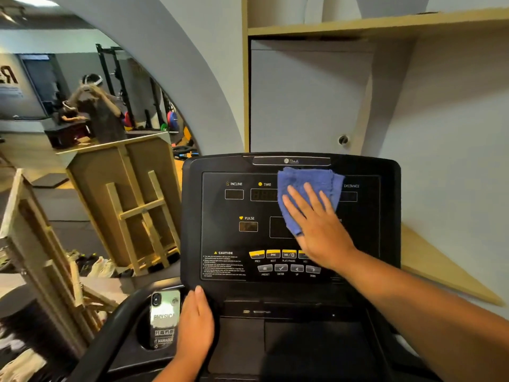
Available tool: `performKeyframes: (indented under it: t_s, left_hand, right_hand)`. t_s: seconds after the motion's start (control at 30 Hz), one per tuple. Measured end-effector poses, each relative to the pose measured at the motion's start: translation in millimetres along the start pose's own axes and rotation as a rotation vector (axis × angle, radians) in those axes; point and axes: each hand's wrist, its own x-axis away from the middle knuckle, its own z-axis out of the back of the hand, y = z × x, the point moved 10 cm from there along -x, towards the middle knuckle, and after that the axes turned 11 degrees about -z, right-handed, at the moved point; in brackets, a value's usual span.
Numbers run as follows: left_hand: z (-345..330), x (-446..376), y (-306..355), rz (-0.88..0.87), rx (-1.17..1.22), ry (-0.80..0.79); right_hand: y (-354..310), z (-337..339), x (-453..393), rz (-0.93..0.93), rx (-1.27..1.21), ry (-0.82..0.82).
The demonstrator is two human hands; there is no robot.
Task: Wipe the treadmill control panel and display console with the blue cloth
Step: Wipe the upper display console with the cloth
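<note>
Fingers of right hand spread flat, pressing folded blue terry cloth on black treadmill display console mid-wipe; probably sweeping next toward unwiped yellow buttons, left hand bracing lower edge, fingers together.

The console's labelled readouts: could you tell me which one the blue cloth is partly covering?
The TIME readout: the blue cloth hides its right end. INCLINE and PULSE sit fully uncovered.

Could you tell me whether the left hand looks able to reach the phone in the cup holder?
Probably yes: the left hand rests right beside the phone, with nothing between them.
</note>
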Motion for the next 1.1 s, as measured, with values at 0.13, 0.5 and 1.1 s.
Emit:
performKeyframes:
  t_s: [0.13,0.5,1.1]
  left_hand:
    - [-0.6,-0.9,-0.6,-0.001,0.007,0.009]
    - [-0.3,-0.4,3.3,-0.021,0.028,0.015]
    - [6.3,2.7,6.1,-0.014,0.006,0.034]
  right_hand:
    - [74.2,15.9,-24.5,-0.255,-0.104,0.057]
    - [-124.4,-20.2,24.2,0.416,-0.02,-0.061]
    - [-167.1,-1.1,-51.4,0.533,-0.005,0.0]
